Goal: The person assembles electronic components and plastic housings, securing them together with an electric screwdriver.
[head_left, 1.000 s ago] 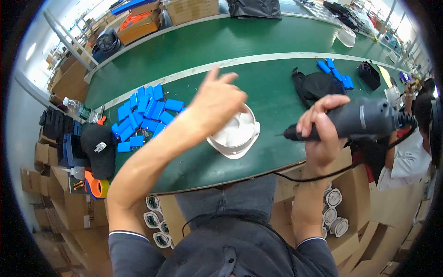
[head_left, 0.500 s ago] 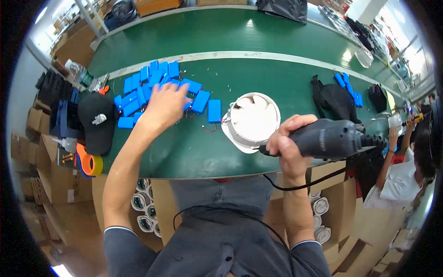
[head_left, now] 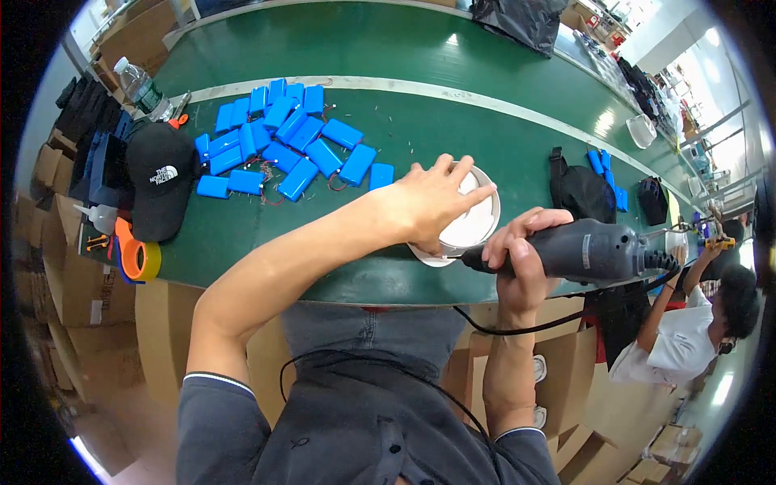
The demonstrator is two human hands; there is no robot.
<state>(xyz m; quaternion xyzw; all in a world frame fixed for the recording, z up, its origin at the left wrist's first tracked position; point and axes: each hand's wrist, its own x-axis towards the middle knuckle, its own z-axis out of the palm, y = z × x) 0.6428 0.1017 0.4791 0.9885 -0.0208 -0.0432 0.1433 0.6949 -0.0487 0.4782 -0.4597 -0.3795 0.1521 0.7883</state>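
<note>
A white round fan housing (head_left: 470, 226) sits on the green bench in front of me, with blades that are now largely covered. My left hand (head_left: 428, 202) lies across its left side, fingers spread over the top and thumb down by the near rim. In my right hand (head_left: 524, 250) is a black corded electric screwdriver (head_left: 584, 249), held almost level. Its tip points left, at the near edge of the housing; whether it touches a screw I cannot tell. Left of the housing lies a loose cluster of blue battery packs (head_left: 301, 179) with thin wires.
A black cap (head_left: 162, 179), a plastic bottle (head_left: 141, 90) and rolls of tape (head_left: 139, 252) stand at the left. A black waist bag (head_left: 584, 190) and more blue packs (head_left: 602, 166) lie to the right. Another person (head_left: 675, 327) works at far right. Cardboard boxes (head_left: 566, 368) stand below the bench.
My left hand has moved right, from the blue battery packs onto the fan housing. The screwdriver stays in my right hand by the housing's near edge. The view has shifted slightly.
</note>
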